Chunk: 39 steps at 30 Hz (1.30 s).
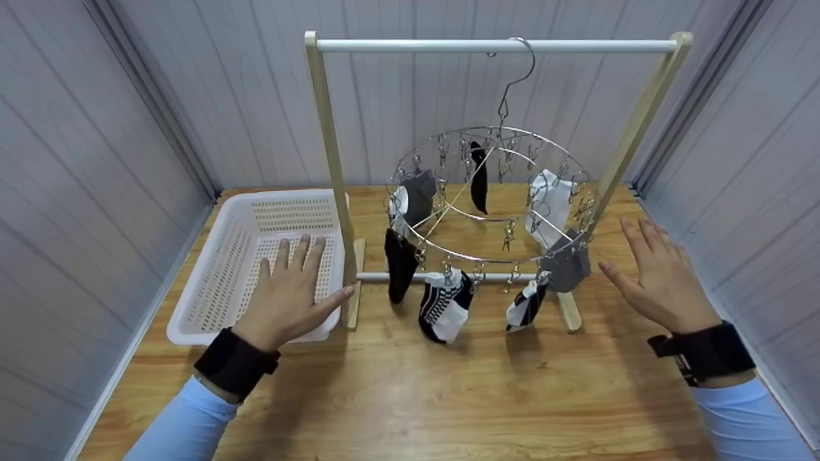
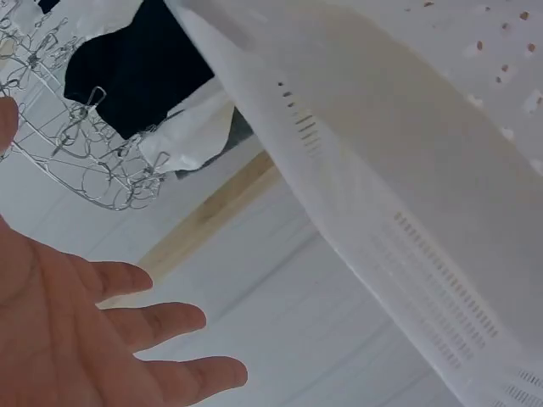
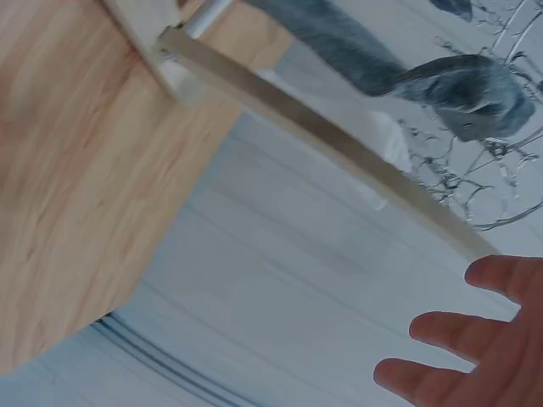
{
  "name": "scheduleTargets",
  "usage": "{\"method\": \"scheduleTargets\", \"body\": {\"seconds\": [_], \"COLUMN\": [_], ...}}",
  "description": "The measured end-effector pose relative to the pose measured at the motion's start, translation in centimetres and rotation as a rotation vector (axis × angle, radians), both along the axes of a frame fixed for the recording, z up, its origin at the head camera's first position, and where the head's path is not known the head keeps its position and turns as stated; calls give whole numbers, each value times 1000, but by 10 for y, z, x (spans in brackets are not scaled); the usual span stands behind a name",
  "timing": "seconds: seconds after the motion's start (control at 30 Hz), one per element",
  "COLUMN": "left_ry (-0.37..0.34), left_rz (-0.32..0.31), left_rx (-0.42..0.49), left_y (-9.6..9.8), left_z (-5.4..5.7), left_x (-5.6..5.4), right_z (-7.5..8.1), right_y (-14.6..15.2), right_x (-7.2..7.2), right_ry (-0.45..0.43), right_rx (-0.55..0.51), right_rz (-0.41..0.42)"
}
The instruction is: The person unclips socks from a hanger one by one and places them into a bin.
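Our left hand [image 1: 288, 298], fingers spread apart, is at eight o'clock in the head view, over the perforated white plastic basket [image 1: 221, 272], whose long axis runs one to seven; our right hand [image 1: 663, 285], likewise spread, is between three and four, near a grey sock [image 1: 567, 266]. Toward two, the round metal hanger [image 1: 480, 259] lifts its hook [image 1: 532, 61] to twelve, over a white rod [image 1: 416, 46]. Its socks [image 1: 442, 314] (one checkered black and white) hang toward six above the grained wooden table [image 1: 461, 397].
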<state>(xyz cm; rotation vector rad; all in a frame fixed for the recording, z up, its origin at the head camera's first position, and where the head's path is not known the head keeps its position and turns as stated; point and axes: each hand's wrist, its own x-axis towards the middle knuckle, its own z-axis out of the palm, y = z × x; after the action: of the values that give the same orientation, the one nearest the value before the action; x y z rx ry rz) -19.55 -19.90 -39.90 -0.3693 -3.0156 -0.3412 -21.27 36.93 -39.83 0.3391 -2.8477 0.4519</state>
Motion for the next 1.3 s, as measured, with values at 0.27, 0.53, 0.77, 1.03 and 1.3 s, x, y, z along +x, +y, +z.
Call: {"method": "scheduleTargets", "body": {"seconds": [0.27, 0.53, 0.77, 1.03, 1.3], "left_ry": [61, 139, 187, 179, 160], "left_rz": [-48, -104, -130, -152, -196], "left_rx": [31, 95, 124, 141, 206], "left_y": [12, 26, 40, 50, 60], "left_z": [6, 8, 9, 10, 8], "left_x": [1, 1, 0, -1, -1], "right_z": [15, 21, 29, 35, 38], "right_y": [-24, -50, -76, -107, -138], "right_x": [15, 24, 33, 37, 24], "right_ry": [174, 480, 620, 678, 691], "right_rx": [-79, -158, -194, -176, -100], "right_rz": [62, 210, 285, 415, 528]}}
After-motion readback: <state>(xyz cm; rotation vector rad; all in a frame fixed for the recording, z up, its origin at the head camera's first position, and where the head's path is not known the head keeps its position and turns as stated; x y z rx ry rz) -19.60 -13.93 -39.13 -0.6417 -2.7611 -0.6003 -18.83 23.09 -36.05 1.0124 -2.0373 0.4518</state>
